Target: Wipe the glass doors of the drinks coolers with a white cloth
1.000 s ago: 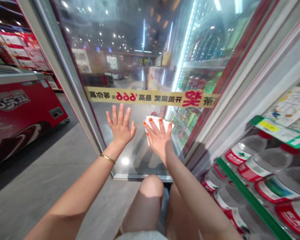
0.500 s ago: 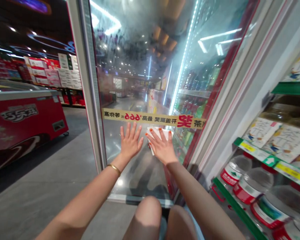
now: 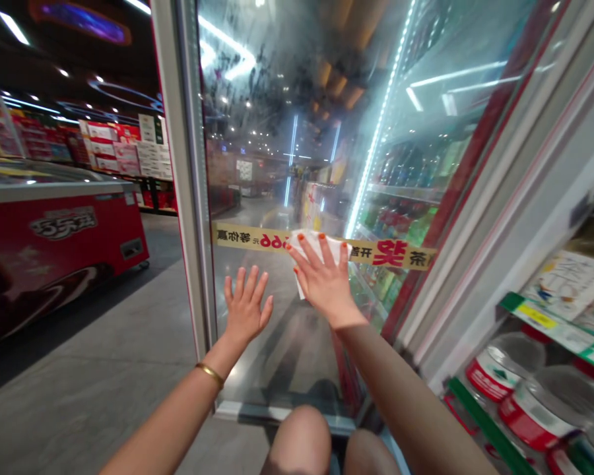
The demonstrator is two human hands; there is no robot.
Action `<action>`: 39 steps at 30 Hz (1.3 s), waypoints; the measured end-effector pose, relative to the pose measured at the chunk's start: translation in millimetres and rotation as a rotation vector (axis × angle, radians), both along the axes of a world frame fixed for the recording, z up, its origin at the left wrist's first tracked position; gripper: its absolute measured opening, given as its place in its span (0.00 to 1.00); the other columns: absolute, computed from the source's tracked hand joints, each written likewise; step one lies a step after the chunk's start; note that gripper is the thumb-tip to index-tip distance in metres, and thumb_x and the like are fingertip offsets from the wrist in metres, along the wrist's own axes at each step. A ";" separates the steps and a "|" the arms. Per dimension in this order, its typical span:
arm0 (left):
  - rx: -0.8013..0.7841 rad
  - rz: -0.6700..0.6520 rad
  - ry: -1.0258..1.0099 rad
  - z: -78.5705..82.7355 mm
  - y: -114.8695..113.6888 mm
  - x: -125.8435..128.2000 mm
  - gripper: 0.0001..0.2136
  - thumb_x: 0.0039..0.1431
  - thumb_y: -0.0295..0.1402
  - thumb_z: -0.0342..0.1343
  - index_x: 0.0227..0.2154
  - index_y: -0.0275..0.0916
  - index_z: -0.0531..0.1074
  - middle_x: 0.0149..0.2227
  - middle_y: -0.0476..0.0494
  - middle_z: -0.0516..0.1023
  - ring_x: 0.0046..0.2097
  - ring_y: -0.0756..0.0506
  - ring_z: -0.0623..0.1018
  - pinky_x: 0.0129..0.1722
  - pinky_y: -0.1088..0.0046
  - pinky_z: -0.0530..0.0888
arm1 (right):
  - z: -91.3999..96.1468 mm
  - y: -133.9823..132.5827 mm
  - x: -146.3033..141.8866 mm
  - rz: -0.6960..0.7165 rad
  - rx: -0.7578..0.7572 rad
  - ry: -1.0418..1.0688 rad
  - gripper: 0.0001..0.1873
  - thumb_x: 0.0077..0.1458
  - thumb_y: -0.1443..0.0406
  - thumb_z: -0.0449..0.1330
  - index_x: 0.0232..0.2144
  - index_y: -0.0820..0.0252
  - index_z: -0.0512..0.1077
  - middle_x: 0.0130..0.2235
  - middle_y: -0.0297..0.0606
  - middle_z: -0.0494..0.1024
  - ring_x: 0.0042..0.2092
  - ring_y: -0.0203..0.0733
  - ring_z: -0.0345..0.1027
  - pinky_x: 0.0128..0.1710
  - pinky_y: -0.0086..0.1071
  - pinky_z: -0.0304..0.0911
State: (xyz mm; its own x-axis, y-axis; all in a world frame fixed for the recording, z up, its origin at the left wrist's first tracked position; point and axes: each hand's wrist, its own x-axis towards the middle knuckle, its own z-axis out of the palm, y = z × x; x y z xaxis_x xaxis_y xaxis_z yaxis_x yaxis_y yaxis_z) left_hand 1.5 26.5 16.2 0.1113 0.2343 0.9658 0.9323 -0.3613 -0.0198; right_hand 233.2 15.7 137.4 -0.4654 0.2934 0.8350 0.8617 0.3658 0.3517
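Note:
A tall glass fridge door (image 3: 287, 330) stands in front of me, misted and smudged in its upper part. My right hand (image 3: 324, 277) lies flat with fingers spread over a white cloth (image 3: 301, 287), pressing it to the glass. The cloth covers part of a yellow strip (image 3: 237, 239) with mirrored lettering that crosses the door. To the left and slightly lower is my left hand (image 3: 245, 307), its palm toward the glass and its fingers spread, holding nothing. Whether that palm touches the pane, I cannot tell. A gold bracelet (image 3: 210, 375) circles the left wrist.
At right, a green-edged shelf (image 3: 480, 415) holds large clear bottles (image 3: 515, 363) with red labels. A red chest freezer (image 3: 74, 244) stands at left on the grey floor (image 3: 129, 349). Stacked cartons (image 3: 153, 155) are behind it. The door frame (image 3: 183, 165) runs beside my left hand.
My right hand has slid the cloth up the glass onto the yellow strip. My left hand has shifted lower and a little left. The view has turned slightly left.

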 end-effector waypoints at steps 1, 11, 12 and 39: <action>-0.009 -0.005 0.004 1.3 -1.9 -2.4 0.40 0.69 0.35 0.59 0.80 0.49 0.50 0.79 0.37 0.57 0.82 0.36 0.49 0.82 0.43 0.44 | 9.5 2.5 3.2 -0.030 0.012 0.055 0.36 0.74 0.60 0.55 0.79 0.38 0.54 0.80 0.34 0.57 0.84 0.53 0.27 0.79 0.71 0.22; 0.059 -0.013 -0.050 -6.9 4.8 -9.7 0.43 0.70 0.34 0.56 0.81 0.48 0.41 0.81 0.38 0.49 0.83 0.38 0.44 0.83 0.46 0.42 | -19.0 -10.1 -23.0 0.047 -0.028 -0.269 0.35 0.74 0.58 0.55 0.78 0.35 0.54 0.80 0.24 0.58 0.84 0.46 0.31 0.81 0.62 0.16; 0.059 -0.010 -0.041 -6.8 4.2 -10.3 0.43 0.70 0.34 0.57 0.81 0.47 0.41 0.81 0.38 0.50 0.83 0.38 0.44 0.83 0.46 0.43 | -3.7 -8.2 -29.8 0.053 -0.054 -0.278 0.36 0.75 0.58 0.55 0.79 0.35 0.51 0.80 0.24 0.56 0.83 0.46 0.34 0.81 0.62 0.18; 0.131 -0.037 0.020 -21.9 -8.7 -16.5 0.40 0.71 0.33 0.56 0.81 0.46 0.47 0.82 0.47 0.46 0.83 0.44 0.44 0.83 0.54 0.41 | -52.8 -13.2 -16.3 -0.114 0.042 0.058 0.32 0.75 0.57 0.54 0.77 0.39 0.61 0.80 0.29 0.58 0.84 0.54 0.21 0.79 0.70 0.15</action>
